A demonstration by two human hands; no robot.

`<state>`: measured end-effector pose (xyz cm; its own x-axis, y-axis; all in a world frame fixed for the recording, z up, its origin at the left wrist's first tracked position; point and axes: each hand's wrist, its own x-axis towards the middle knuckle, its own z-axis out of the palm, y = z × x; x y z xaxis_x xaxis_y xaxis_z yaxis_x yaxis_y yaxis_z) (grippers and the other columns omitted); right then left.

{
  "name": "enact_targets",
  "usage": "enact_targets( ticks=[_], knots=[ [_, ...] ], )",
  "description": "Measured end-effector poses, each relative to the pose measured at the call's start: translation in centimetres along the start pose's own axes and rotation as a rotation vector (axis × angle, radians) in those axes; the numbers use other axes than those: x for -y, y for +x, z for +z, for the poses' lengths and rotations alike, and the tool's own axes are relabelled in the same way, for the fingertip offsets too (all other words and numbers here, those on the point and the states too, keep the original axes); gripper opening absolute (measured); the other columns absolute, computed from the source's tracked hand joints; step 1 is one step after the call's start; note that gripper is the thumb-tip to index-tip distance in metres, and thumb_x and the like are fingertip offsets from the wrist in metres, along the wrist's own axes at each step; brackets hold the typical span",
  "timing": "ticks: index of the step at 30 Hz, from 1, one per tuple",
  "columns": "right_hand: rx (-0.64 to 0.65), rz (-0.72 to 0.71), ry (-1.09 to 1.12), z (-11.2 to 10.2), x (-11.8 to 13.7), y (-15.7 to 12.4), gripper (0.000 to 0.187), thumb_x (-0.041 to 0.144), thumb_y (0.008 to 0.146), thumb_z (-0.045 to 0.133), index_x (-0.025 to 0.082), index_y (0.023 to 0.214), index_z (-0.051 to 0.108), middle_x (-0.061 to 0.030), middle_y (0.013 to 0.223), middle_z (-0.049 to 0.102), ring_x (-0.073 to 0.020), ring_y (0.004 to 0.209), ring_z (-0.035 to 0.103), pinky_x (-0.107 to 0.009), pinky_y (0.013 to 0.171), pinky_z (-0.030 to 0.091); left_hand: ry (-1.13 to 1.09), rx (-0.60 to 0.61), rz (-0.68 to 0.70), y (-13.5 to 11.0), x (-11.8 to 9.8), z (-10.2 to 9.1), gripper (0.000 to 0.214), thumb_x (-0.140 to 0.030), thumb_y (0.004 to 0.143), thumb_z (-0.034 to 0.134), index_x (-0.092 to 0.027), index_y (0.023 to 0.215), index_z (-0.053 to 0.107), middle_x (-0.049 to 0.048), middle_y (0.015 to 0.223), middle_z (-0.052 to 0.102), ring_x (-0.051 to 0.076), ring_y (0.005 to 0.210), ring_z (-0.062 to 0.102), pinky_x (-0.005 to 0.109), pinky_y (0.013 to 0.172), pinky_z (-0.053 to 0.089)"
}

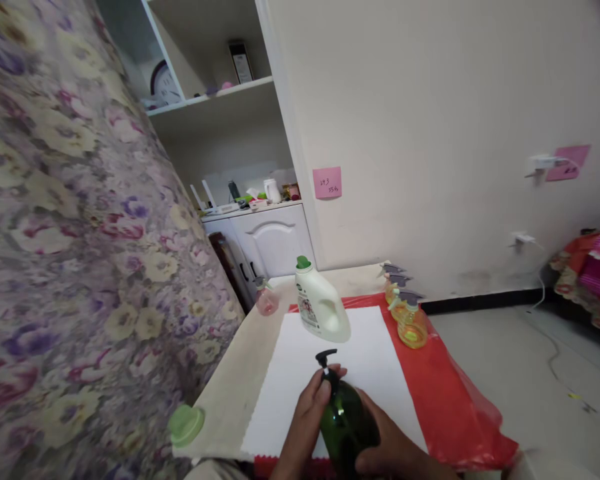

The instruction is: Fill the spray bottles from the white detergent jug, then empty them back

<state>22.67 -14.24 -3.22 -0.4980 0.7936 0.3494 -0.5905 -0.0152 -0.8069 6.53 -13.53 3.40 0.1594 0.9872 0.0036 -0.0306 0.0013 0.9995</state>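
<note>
My right hand (387,437) wraps round the body of a dark green pump bottle (347,423), held tilted over the near edge of the table. At the bottle's neck, my left hand (307,407) closes its fingers just below the black pump head (326,356). Beyond both hands a pale green detergent jug (325,303) stands on a white cloth (275,387), its green spout uncovered. A light green cap (185,425) lies at the table's near left corner.
Several spray bottles with yellow liquid (413,330) stand along the right on a red plastic sheet (445,393). A pink spray bottle (267,299) is at the back left. A floral curtain (90,253) hangs close on the left, and a wall (405,167) rises behind the table.
</note>
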Motion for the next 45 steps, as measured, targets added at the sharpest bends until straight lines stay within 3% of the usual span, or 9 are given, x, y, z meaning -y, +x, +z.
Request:
enact_targets(
  ticks=[7, 10, 17, 21, 24, 30, 37, 42, 45],
  knots=[
    [0.138, 0.142, 0.065, 0.4, 2.0, -0.4, 0.102, 0.043, 0.043, 0.093, 0.026, 0.134, 0.049, -0.0073, 0.129, 0.059, -0.0355, 0.125, 0.049, -0.047, 0.104, 0.035, -0.225, 0.128, 0.013, -0.4, -0.2, 0.4, 0.039, -0.048, 0.075, 0.070, -0.018, 0.100, 0.066, 0.0134, 0.105, 0.073, 0.030, 0.100, 0.066, 0.039, 0.085, 0.049],
    [0.096, 0.113, 0.020, -0.1, 1.4, -0.3, 0.106, 0.041, 0.040, 0.094, 0.026, 0.135, 0.048, -0.0083, 0.136, 0.055, -0.0358, 0.128, 0.046, -0.048, 0.106, 0.034, -0.253, 0.077, 0.020, -0.4, 0.2, 0.8, 0.035, -0.045, 0.074, 0.072, -0.018, 0.096, 0.065, 0.0128, 0.101, 0.074, 0.030, 0.101, 0.066, 0.039, 0.088, 0.049],
    [-0.024, -0.059, -0.143, -0.5, -0.3, -0.2, 0.106, 0.035, 0.048, 0.093, 0.026, 0.140, 0.041, -0.0115, 0.148, 0.042, -0.0335, 0.137, 0.036, -0.048, 0.113, 0.025, -0.125, -0.237, 0.009, -0.4, 0.7, 1.9, 0.040, -0.045, 0.067, 0.077, -0.019, 0.096, 0.067, 0.0106, 0.100, 0.075, 0.030, 0.101, 0.066, 0.040, 0.092, 0.048],
    [0.014, 0.004, -0.087, -0.4, 0.3, -0.3, 0.105, 0.037, 0.046, 0.094, 0.025, 0.137, 0.044, -0.0122, 0.139, 0.052, -0.0360, 0.129, 0.046, -0.049, 0.105, 0.036, -0.184, -0.096, -0.017, -1.1, -0.1, 1.2, 0.051, -0.046, 0.071, 0.074, -0.019, 0.114, 0.064, 0.0142, 0.117, 0.070, 0.032, 0.109, 0.063, 0.042, 0.094, 0.048],
    [0.056, 0.040, -0.067, -0.5, 0.4, -0.3, 0.111, 0.038, 0.041, 0.095, 0.025, 0.138, 0.043, -0.0119, 0.141, 0.050, -0.0366, 0.131, 0.044, -0.048, 0.106, 0.035, -0.295, -0.022, -0.032, -1.2, -0.1, 0.8, 0.047, -0.045, 0.070, 0.076, -0.018, 0.107, 0.066, 0.0148, 0.111, 0.072, 0.032, 0.105, 0.065, 0.043, 0.092, 0.049],
    [-0.059, -0.013, -0.210, -0.9, -0.6, -0.4, 0.112, 0.037, 0.041, 0.095, 0.025, 0.139, 0.041, -0.0126, 0.145, 0.045, -0.0349, 0.135, 0.039, -0.050, 0.112, 0.026, -0.214, -0.292, 0.024, -0.6, 1.3, 1.6, 0.039, -0.039, 0.060, 0.084, -0.020, 0.089, 0.066, 0.0067, 0.095, 0.075, 0.026, 0.096, 0.068, 0.036, 0.088, 0.051],
    [0.022, 0.008, -0.087, -0.8, 0.1, -0.5, 0.108, 0.038, 0.043, 0.094, 0.025, 0.138, 0.043, -0.0114, 0.140, 0.051, -0.0361, 0.129, 0.045, -0.048, 0.106, 0.035, -0.294, -0.072, 0.023, -1.2, 0.9, 1.2, 0.045, -0.043, 0.076, 0.071, -0.017, 0.112, 0.064, 0.0151, 0.111, 0.071, 0.031, 0.107, 0.064, 0.040, 0.090, 0.050],
    [-0.037, -0.015, -0.165, -1.1, -0.7, -0.7, 0.109, 0.034, 0.043, 0.094, 0.025, 0.138, 0.042, -0.0123, 0.143, 0.047, -0.0352, 0.132, 0.041, -0.050, 0.110, 0.028, -0.249, -0.284, 0.053, -1.0, 1.2, 2.1, 0.040, -0.036, 0.063, 0.082, -0.019, 0.094, 0.065, 0.0092, 0.101, 0.074, 0.030, 0.107, 0.065, 0.039, 0.093, 0.049],
    [-0.018, -0.020, -0.125, -1.3, -0.8, -0.7, 0.107, 0.037, 0.044, 0.094, 0.025, 0.138, 0.042, -0.0126, 0.141, 0.050, -0.0351, 0.130, 0.044, -0.049, 0.109, 0.030, -0.236, -0.248, 0.070, -1.1, 1.0, 2.2, 0.044, -0.039, 0.066, 0.080, -0.019, 0.102, 0.065, 0.0114, 0.108, 0.073, 0.031, 0.111, 0.063, 0.039, 0.094, 0.047]
  ],
)
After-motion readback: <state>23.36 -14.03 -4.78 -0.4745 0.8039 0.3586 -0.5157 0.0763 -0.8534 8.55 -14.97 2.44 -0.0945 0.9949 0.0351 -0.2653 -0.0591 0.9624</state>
